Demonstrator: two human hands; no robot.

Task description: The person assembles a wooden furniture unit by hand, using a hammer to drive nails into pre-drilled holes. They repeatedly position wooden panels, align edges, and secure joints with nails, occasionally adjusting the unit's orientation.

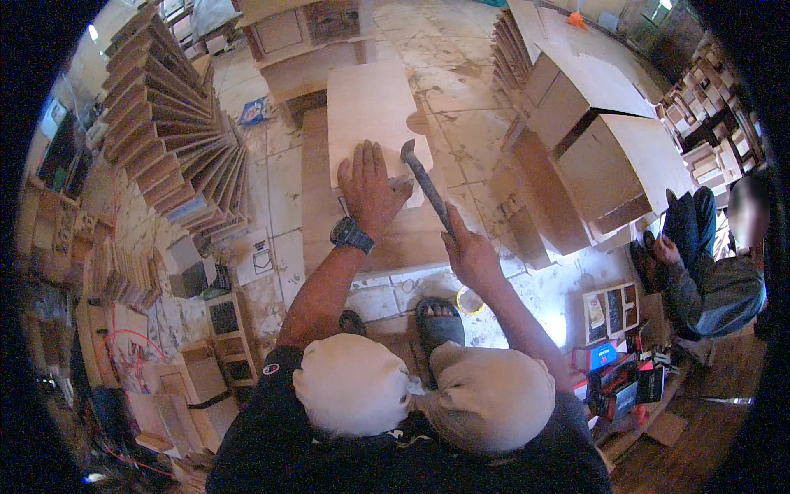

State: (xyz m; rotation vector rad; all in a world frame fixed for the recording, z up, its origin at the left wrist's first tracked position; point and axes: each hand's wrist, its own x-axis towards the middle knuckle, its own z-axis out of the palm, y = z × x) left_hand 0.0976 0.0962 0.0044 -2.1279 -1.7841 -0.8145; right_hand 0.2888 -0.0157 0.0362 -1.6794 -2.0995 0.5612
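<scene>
My left hand (pixel 370 189) lies flat, fingers spread, on the near end of a pale wooden board (pixel 369 107) that rests on a low wooden bench (pixel 317 189). A dark watch sits on that wrist. My right hand (pixel 471 251) grips the handle of a hammer (pixel 424 181). The hammer's metal head is raised just right of my left fingertips, over the board's near right corner. My knees in light trousers and one sandalled foot (pixel 439 321) show below the bench.
Fanned stacks of wooden slats (pixel 177 140) stand at left. Plywood boxes and panels (pixel 592 148) are piled at right. Another person (pixel 708 272) sits at far right. Small boxes and cartons (pixel 613 362) lie on the floor near my right knee. A small cabinet (pixel 304 33) stands beyond the board.
</scene>
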